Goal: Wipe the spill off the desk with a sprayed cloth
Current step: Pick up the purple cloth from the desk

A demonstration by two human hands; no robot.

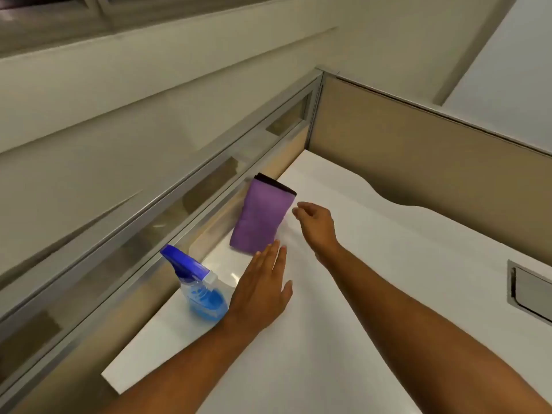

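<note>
White cubicle desk (373, 279); folded purple microfibre cloth (261, 218) lies far left, untouched; your left hand (263, 291) flat, right hand (313, 222) loosely curled, both empty; a careless reach could topple the blue-triggered clear spray bottle (198, 283).

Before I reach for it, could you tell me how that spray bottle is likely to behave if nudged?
The spray bottle looks only partly filled with blue liquid, so probably light. Standing tall with a big trigger head, it may tip if pushed high. Its clear plastic likely slides easily on the smooth white desk.
</note>
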